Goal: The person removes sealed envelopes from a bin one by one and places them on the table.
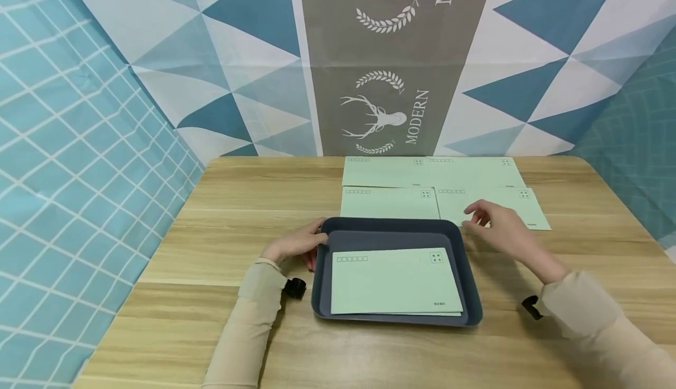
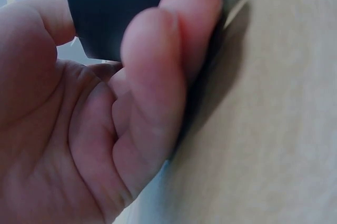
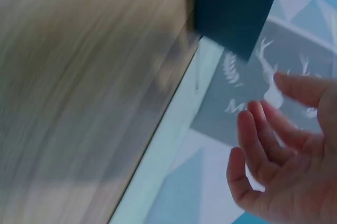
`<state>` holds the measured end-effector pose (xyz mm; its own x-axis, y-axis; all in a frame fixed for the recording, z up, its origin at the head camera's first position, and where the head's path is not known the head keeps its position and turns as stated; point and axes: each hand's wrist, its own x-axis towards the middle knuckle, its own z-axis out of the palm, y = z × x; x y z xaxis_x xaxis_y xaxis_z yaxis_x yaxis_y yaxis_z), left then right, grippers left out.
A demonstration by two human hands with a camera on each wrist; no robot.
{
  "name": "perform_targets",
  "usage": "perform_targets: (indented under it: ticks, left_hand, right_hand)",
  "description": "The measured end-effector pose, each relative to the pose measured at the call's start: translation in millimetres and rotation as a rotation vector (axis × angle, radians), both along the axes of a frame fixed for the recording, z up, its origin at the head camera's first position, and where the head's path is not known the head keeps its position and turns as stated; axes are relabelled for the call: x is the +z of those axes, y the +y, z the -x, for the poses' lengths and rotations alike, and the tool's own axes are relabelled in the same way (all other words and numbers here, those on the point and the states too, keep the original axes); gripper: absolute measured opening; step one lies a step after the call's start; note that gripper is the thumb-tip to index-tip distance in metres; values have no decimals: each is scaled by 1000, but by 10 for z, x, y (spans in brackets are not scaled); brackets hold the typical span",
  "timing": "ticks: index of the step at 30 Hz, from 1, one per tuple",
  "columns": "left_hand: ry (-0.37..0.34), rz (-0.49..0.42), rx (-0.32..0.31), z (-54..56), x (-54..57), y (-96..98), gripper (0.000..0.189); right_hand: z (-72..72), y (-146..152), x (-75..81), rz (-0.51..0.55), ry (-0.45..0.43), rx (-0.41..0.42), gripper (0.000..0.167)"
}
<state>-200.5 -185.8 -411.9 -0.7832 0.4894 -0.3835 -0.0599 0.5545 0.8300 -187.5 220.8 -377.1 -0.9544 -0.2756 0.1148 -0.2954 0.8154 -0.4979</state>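
A dark grey tray point(image 1: 472, 295) lies in front of me on the wooden table. My left hand point(image 1: 296, 243) grips its upper left corner, thumb on the rim. In the left wrist view, the fingers point(image 2: 152, 71) curl along the dark tray wall point(image 2: 105, 13). Inside the tray lies a small stack of pale green envelopes point(image 1: 393, 283). My right hand point(image 1: 499, 227) hovers past the tray's upper right corner, overlapping a pale green envelope point(image 1: 507, 201) on the table. Its fingers point(image 3: 255, 139) are loosely bent and hold nothing in the right wrist view.
More pale green envelopes lie flat in two rows behind the tray: a front left one point(image 1: 388, 203), a back left one point(image 1: 382, 173) and a back right one point(image 1: 472, 173). A patterned cloth backdrop point(image 1: 264, 84) rises behind the table point(image 1: 253, 195).
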Motion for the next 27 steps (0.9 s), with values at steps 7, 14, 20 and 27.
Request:
perform_targets:
  ticks: [7, 14, 20, 27]
  left_hand:
    - [-1, 1, -5, 8, -21, -1, 40]
    - [3, -6, -12, 17, -16, -10, 41]
    - [12, -17, -38, 18, -24, -19, 42]
    - [-7, -1, -13, 15, -17, -6, 43]
  right_hand:
    - [-191, -224, -52, -144, 18, 211, 47]
    - [-310, -317, -168, -337, -14, 326, 89]
    - [-358, -351, -213, -379, 30, 353, 106]
    - [-370, -371, -224, -425, 35, 337, 103]
